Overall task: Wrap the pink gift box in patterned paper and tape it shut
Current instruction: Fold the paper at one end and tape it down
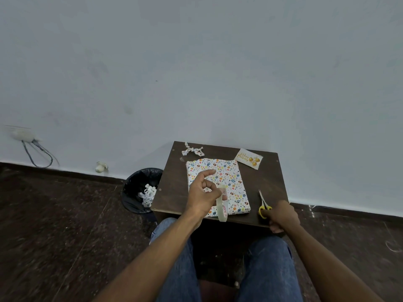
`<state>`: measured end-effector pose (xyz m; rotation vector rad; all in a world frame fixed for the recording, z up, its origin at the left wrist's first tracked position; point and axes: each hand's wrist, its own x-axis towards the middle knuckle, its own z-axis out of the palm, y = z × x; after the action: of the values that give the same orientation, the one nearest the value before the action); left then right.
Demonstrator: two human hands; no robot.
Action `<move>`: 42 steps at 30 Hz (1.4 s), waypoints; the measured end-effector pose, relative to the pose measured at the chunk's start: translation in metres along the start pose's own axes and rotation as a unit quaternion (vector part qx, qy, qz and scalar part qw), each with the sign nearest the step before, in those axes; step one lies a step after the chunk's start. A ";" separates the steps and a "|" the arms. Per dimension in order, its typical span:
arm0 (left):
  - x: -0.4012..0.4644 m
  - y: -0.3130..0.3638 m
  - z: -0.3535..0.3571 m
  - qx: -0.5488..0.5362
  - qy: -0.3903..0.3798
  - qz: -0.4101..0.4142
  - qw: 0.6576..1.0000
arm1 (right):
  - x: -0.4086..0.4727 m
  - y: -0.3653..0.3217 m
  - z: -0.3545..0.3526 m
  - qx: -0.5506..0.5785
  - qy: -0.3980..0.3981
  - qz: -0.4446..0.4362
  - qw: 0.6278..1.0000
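The gift box (229, 177) lies flat on the small dark table (172, 192), covered all over in white paper with coloured egg and heart prints; no pink shows. My left hand (204, 192) hovers over its near left part and holds a roll of clear tape (222, 207) upright, thumb and fingers pinching it, the index finger raised. My right hand (283, 216) rests at the table's near right corner with its fingers curled round the yellow handles of a pair of scissors (264, 203), blades pointing away from me.
A twisted paper bow (193, 149) lies at the table's far left and a "Happy Birthday" card (249, 158) at the far right. A black bin (141, 190) with paper scraps stands left of the table. My knees in jeans are under the near edge. Wall behind.
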<state>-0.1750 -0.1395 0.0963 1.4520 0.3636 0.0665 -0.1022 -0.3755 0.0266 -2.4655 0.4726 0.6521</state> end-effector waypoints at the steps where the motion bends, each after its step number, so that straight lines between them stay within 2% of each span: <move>1: 0.000 -0.001 0.000 -0.012 0.002 -0.004 1.000 | 0.002 0.000 0.000 0.005 -0.008 0.001 1.000; 6: 0.000 0.000 0.000 -0.109 0.004 -0.057 0.992 | 0.003 -0.005 -0.002 0.044 -0.063 0.027 0.997; 9: 0.000 0.001 -0.001 -0.156 0.003 -0.082 0.984 | 0.002 -0.007 -0.001 0.062 -0.054 0.003 0.997; 12: 0.001 0.000 -0.003 -0.203 -0.002 -0.099 0.974 | -0.003 -0.012 0.000 0.038 0.019 -0.164 0.986; 15: 0.001 0.001 -0.002 -0.236 0.002 -0.107 0.966 | -0.024 -0.030 0.004 0.101 -0.020 -0.300 0.948; 18: 0.002 0.003 -0.001 -0.247 0.013 -0.101 0.964 | -0.043 -0.043 0.008 0.045 -0.034 -0.386 0.921; 25: 0.000 0.004 -0.001 -0.244 0.021 -0.100 0.964 | -0.059 -0.056 0.033 -0.043 0.048 -0.536 0.842; 30: -0.001 0.002 -0.005 -0.298 0.025 -0.117 0.947 | -0.056 -0.052 0.047 -0.019 0.095 -0.552 0.828; 35: 0.002 -0.004 -0.006 -0.295 0.015 -0.113 0.949 | -0.055 -0.050 0.051 0.005 0.081 -0.542 0.836; 37: 0.004 -0.007 -0.006 -0.265 0.011 -0.109 0.958 | -0.053 -0.047 0.051 0.002 0.082 -0.542 0.836; 39: 0.005 -0.010 -0.006 -0.190 0.021 -0.093 0.977 | -0.048 -0.042 0.048 -0.002 0.087 -0.535 0.840; 42: 0.006 -0.014 -0.008 -0.085 0.047 -0.066 0.993 | -0.035 -0.031 0.038 0.002 0.133 -0.485 0.864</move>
<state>-0.1739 -0.1318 0.0810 1.2564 0.5181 0.0571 -0.1305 -0.3224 0.0300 -2.3733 -0.6696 -0.1160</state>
